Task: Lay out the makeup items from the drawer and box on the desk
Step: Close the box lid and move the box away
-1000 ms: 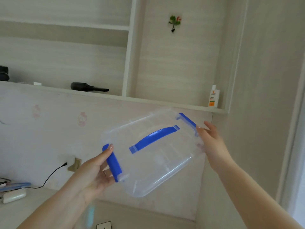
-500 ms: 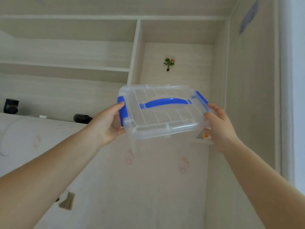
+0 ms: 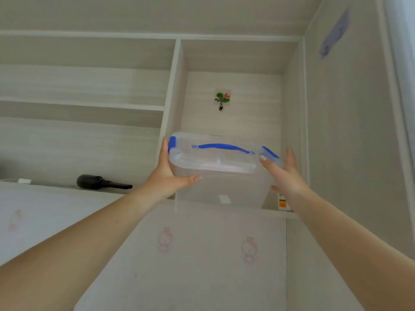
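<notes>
A clear plastic box (image 3: 215, 162) with a blue handle and blue side clips is held up, lid closed, in front of the right-hand shelf niche (image 3: 235, 131). I see nothing inside it. My left hand (image 3: 166, 178) grips its left end, fingers up along the side and thumb across the front. My right hand (image 3: 285, 176) grips the right end by the clip. The box's base is level with the niche's ledge (image 3: 202, 211); whether it touches, I cannot tell. No desk, drawer or makeup items are in view.
A black brush-like tool (image 3: 98, 182) lies on the long shelf to the left. An orange-and-white tube (image 3: 282, 203) stands in the niche's right corner, behind my right wrist. A small decorative hook (image 3: 222, 99) hangs on the niche's back wall. The side wall is close on the right.
Both hands have raised the box from low and tilted to level and pushed it forward toward the niche. My view has tipped upward, so the desk below is out of sight.
</notes>
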